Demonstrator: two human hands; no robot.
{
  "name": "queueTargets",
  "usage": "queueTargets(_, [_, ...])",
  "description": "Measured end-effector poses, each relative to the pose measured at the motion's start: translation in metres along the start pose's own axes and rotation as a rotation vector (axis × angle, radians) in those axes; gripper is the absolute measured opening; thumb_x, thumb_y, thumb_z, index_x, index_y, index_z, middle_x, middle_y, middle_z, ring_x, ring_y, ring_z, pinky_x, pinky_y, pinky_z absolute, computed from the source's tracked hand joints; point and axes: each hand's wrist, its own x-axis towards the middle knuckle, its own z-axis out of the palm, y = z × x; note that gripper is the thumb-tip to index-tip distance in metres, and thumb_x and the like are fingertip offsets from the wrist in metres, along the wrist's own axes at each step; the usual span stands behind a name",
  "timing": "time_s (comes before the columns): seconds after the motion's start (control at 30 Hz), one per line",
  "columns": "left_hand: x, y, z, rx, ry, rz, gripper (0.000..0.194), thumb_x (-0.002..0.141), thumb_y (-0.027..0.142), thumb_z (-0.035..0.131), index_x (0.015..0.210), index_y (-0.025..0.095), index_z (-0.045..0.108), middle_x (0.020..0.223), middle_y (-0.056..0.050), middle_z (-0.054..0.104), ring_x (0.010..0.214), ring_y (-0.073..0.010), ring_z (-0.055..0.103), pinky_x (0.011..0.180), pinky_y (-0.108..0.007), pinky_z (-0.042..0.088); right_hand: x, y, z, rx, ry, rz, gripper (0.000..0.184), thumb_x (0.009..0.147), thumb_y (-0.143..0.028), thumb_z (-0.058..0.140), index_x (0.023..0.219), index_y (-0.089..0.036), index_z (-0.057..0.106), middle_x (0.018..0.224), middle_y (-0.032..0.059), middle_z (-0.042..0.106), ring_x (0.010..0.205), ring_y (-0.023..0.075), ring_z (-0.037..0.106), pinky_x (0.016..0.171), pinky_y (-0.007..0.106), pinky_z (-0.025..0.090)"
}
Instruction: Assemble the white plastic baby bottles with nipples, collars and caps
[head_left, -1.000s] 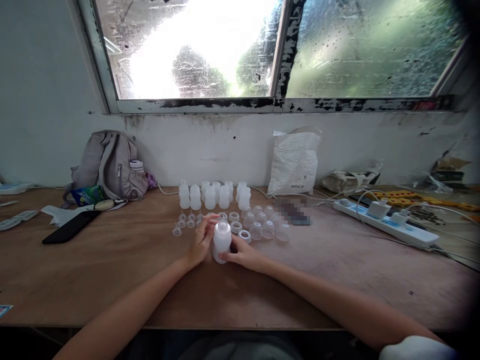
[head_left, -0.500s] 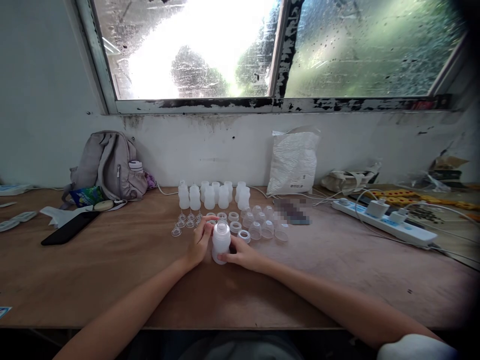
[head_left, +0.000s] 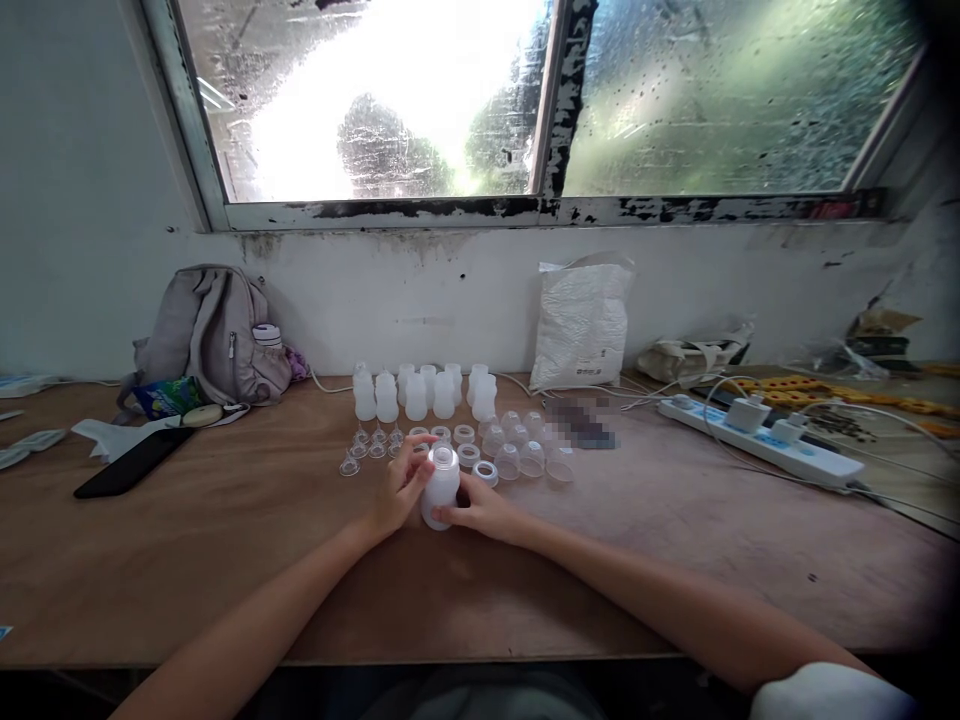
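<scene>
A translucent white baby bottle [head_left: 441, 492] stands upright near the middle of the table, a clear rim at its top. My right hand [head_left: 484, 508] wraps its lower body from the right. At the upper left of the bottle, my left hand [head_left: 401, 488] has its thumb and fingers closed about the neck. Just beyond are white collar rings [head_left: 485, 472], partly hidden by the hands. Several clear bottle teats [head_left: 349, 464] lie to the left of them, and clear dome caps [head_left: 532, 458] to the right. More white bottles [head_left: 416, 397] are lined up behind.
On the left are a grey backpack [head_left: 214, 335] and a black phone [head_left: 135, 462]. A white plastic bag [head_left: 583, 325] leans on the wall. A power strip [head_left: 757, 440] with plugs and cables lies at the right, near yellow strips [head_left: 817, 392]. A pixelated patch [head_left: 583, 423] covers something beside the caps.
My left thumb and fingers have closed in on the bottle's upper part. My right hand keeps its grip low on the bottle. The view has shifted slightly.
</scene>
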Motion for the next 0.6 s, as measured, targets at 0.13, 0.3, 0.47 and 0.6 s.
queueTargets(0.13, [0.0002,0.0004,-0.0003,0.027,0.071,-0.011,0.036,0.084,0.044,0.032,0.104,0.018,0.047,0.066,0.000,0.053,0.059,-0.0123,0.048,0.059,-0.024,0.038,-0.0005,0.0003,0.0001,-0.048,0.007,0.005,0.042,0.067,-0.034,0.063,0.102,-0.014,0.051,0.094,0.0044,0.057,0.085,0.0197,0.051,0.076,0.032,0.041])
queueTargets(0.3, [-0.0003,0.0019,-0.0005,-0.035,-0.047,0.003,0.037,0.081,0.042,0.043,0.109,0.019,0.041,0.072,-0.002,0.056,0.064,-0.0135,0.051,0.060,-0.024,0.039,-0.0008,-0.0004,0.0006,-0.039,0.013,0.000,0.040,0.068,-0.035,0.062,0.101,-0.014,0.052,0.094,0.0049,0.057,0.086,0.0195,0.051,0.076,0.032,0.041])
queueTargets(0.47, [-0.0005,-0.0012,-0.0003,0.008,0.048,0.000,0.035,0.084,0.043,0.033,0.105,0.018,0.047,0.075,-0.003,0.058,0.071,-0.0161,0.055,0.067,-0.028,0.042,-0.0014,-0.0026,0.0011,-0.058,0.006,0.020,0.039,0.067,-0.036,0.063,0.097,-0.013,0.054,0.091,0.0045,0.058,0.083,0.0198,0.052,0.074,0.033,0.042])
queueTargets(0.6, [-0.0025,-0.0015,0.0023,-0.050,-0.060,0.007,0.044,0.075,0.040,0.053,0.110,0.017,0.043,0.093,-0.007,0.059,0.086,-0.0197,0.056,0.077,-0.030,0.042,-0.0019,-0.0069,0.0016,-0.015,0.029,-0.022,0.044,0.067,-0.035,0.062,0.105,-0.015,0.051,0.102,0.0061,0.056,0.093,0.0214,0.051,0.081,0.034,0.040])
